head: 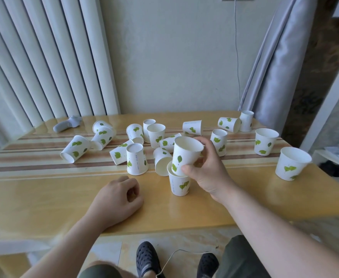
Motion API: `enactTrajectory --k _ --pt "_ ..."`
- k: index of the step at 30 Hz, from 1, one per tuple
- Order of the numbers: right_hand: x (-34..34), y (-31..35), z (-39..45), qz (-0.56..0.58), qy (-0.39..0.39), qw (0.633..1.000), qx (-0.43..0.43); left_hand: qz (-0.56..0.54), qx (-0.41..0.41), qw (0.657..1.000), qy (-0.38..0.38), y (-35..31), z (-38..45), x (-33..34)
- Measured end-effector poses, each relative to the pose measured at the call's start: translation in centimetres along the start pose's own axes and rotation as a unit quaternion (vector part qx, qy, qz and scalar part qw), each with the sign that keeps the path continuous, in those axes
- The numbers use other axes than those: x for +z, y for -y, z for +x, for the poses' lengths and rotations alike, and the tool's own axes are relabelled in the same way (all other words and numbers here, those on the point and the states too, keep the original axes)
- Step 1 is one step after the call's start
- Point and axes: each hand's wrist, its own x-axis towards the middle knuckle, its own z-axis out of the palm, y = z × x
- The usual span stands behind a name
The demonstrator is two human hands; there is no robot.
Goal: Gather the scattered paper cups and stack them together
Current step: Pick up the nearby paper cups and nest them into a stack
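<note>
My right hand [208, 169] grips a white paper cup with green leaves [185, 155], tilted, its base partly inside an upright cup [179, 184] standing near the table's middle. My left hand [118, 199] rests on the wooden table [44, 197] with fingers curled, holding nothing. Several more leaf-print cups lie scattered behind: an upside-down one [136, 162], one on its side [75, 148], upright ones at the right [265, 141] and far right [291, 166].
A grey handheld controller [67, 123] lies at the table's back left. White vertical blinds hang at the left, a grey curtain and a thin cable at the right. My feet in black shoes and a white cord show below the table's front edge.
</note>
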Motion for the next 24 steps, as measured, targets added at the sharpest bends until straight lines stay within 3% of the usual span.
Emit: enactTrajectory --k 5,9,14,17,21,24 --pt "0.0 -1.6 -1.6 -0.073 0.068 0.994 0.045 0.004 0.053 0.999 -0.006 -1.2 1.7 0.3" --pt "0.7 -2.1 -1.7 -0.108 0.057 0.992 0.043 0.076 0.159 0.978 -0.112 -4.4 5.5 0.5" --pt "-2.6 -2.6 -0.4 -0.128 0.019 0.991 0.029 0.134 0.172 0.976 -0.005 -6.1 9.4 1.2" --pt "-3.4 -3.7 -0.9 -0.131 0.019 0.990 0.043 0.168 0.187 0.968 0.007 -5.8 10.3 2.2" --pt "-3.7 -4.5 -0.9 -0.122 0.015 0.991 0.047 0.149 0.159 0.970 -0.110 -6.5 10.4 0.9" --pt "-3.8 -4.7 -0.7 -0.124 0.014 0.991 0.049 -0.038 0.088 0.968 -0.232 -8.9 9.9 -1.8"
